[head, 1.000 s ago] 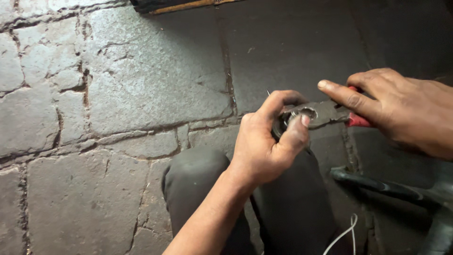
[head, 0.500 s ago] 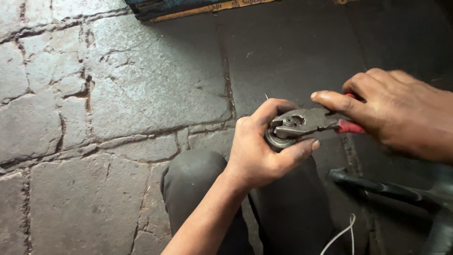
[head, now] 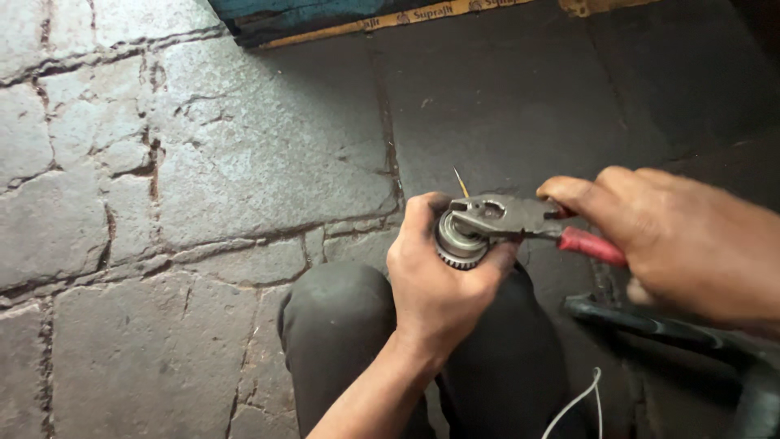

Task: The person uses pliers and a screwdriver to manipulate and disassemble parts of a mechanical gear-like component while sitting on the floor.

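Left hand [head: 439,284]: clenched around a round toothed metal part [head: 457,241].
Right hand [head: 682,240]: red-handled steel pliers [head: 520,221] grasped, jaws laid on the part.

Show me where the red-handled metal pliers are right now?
Right of centre in the head view: red-handled metal pliers in the right hand, jaws on the round toothed metal part.

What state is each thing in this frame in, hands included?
Left hand: closed around the round metal toothed part.
Right hand: closed on the red-handled pliers.
Pliers: jaws set on top of the part.
Toothed part: held above the knee, upright.
White cord: lying loose.
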